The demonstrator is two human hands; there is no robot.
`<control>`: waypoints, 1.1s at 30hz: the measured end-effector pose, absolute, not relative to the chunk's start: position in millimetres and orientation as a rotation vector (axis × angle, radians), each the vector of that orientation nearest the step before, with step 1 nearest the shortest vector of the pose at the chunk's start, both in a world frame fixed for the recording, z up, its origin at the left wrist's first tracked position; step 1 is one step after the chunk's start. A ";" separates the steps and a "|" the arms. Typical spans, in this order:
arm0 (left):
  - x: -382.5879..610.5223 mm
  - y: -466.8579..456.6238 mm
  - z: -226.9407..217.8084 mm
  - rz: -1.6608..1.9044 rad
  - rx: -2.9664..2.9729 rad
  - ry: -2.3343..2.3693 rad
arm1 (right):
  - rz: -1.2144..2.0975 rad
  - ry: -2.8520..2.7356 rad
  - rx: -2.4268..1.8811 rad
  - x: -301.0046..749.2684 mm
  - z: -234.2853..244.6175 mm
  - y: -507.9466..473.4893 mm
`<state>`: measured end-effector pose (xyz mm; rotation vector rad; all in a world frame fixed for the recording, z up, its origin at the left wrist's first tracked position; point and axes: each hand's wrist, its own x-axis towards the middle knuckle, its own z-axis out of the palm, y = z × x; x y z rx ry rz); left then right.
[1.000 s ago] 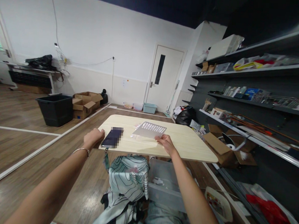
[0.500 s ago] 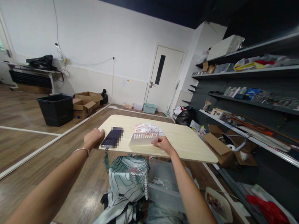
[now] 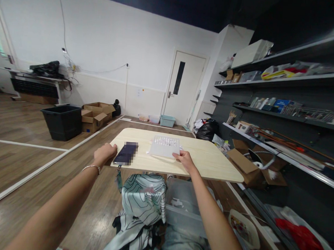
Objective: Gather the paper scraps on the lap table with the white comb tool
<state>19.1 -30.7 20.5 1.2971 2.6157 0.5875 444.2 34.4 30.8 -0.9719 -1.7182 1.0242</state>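
My right hand [image 3: 185,160] pinches the near right corner of a thin white slotted sheet [image 3: 162,150]. A row of narrow slots runs along the sheet's far side. It lies over a pile of small white and reddish paper scraps, which shows through the slots and is otherwise mostly hidden. My left hand [image 3: 105,153] is closed round the left edge of the pale wooden table [image 3: 207,154]. Just right of that hand lies a dark phone [image 3: 125,154], partly blurred out, with a strap hanging over the near edge.
Below the table's near edge are a striped cloth bag [image 3: 143,195] and a translucent plastic bin [image 3: 183,201]. An open cardboard box [image 3: 246,164] stands right of the table, below loaded shelves [image 3: 280,117]. A black bin [image 3: 62,123] and more cartons [image 3: 95,115] are on the left floor.
The slotted sheet has tipped from nearly upright to much flatter, moving forward over the paper scraps and hiding most of them. My right hand moved slightly with it; my left hand stayed put.
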 end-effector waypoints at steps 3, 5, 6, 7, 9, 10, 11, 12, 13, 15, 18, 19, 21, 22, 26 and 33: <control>19.7 -31.0 21.3 0.598 1.287 2.615 | 1.047 -1.665 -0.977 443.2 31.9 33.2; 19.5 -30.9 21.3 0.594 1.280 2.612 | 1.072 -1.642 -0.961 442.7 32.1 32.6; 19.4 -30.8 21.2 0.591 1.281 2.610 | 1.085 -1.631 -0.949 442.6 32.0 32.6; 19.3 -30.8 21.0 0.590 1.286 2.607 | 1.097 -1.619 -0.939 442.6 31.7 32.7; 19.1 -30.8 20.6 0.596 1.295 2.607 | 1.111 -1.596 -0.929 442.5 30.8 33.6; 19.1 -30.9 20.4 0.604 1.298 2.609 | 1.112 -1.587 -0.930 442.5 30.2 34.2; 19.2 -31.0 20.3 0.611 1.300 2.611 | 1.110 -1.581 -0.934 442.5 29.7 34.8; 19.3 -31.1 20.2 0.615 1.299 2.613 | 1.108 -1.575 -0.937 442.4 29.3 35.3; 19.5 -31.1 20.2 0.615 1.299 2.612 | 1.105 -1.566 -0.938 442.2 29.0 35.7; 19.9 -31.3 20.2 0.611 1.299 2.613 | 1.105 -1.532 -0.930 442.0 29.1 35.8; 20.4 -31.5 20.3 0.602 1.296 2.622 | 1.126 -1.451 -0.912 442.1 30.7 34.5; 20.4 -31.6 20.3 0.600 1.298 2.623 | 1.134 -1.424 -0.908 442.3 31.4 34.1; 20.5 -31.8 20.3 0.594 1.305 2.616 | 1.141 -1.382 -0.906 442.9 32.5 33.5; 20.5 -31.8 20.4 0.590 1.307 2.612 | 1.138 -1.364 -0.907 443.2 32.9 33.5; 20.7 -31.6 21.2 0.578 1.292 2.612 | 1.116 -1.324 -0.919 444.4 32.5 35.0; 20.9 -31.4 21.6 0.600 1.292 2.614 | 1.108 -1.316 -0.928 444.4 30.2 37.9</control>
